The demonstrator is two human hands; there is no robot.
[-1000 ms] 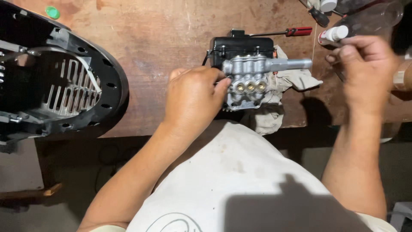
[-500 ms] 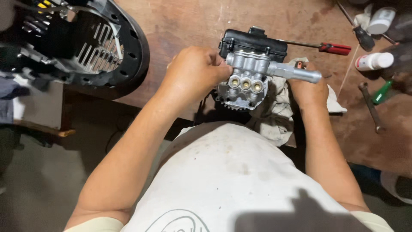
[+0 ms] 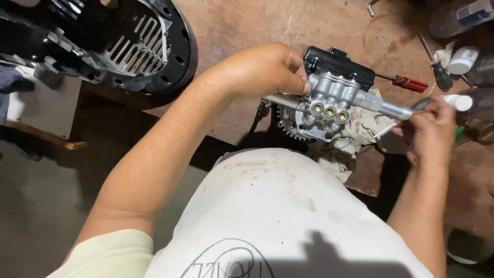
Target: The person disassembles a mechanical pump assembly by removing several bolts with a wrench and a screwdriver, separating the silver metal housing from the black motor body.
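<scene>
At the far left, a round black housing with pale ribbed slats inside sits on the brown wooden counter, well apart from the hands.

The left hand comes in over the counter's near edge, its grip closed around the left side of a silver pump head; the fingertips curl onto the casting just below its black top block. The pump head is a cast grey metal body with rounded lobes, three brass-coloured round ports in a row on its front face, and a toothed or finned ring at its lower left. A black boxy cover sits on its far side. A slim metal stub sticks out to the left under the fingers, and a silver tube juts out to the right.

The pump head lies between the two hands, at the counter's near edge, resting on a crumpled grey rag.

The right hand meets the outer end of the silver tube, fingers bent around it; its grip looks narrow and closed on the tube's tip.

Beyond, a red-handled screwdriver lies on the counter, with white bottles further right.
</scene>
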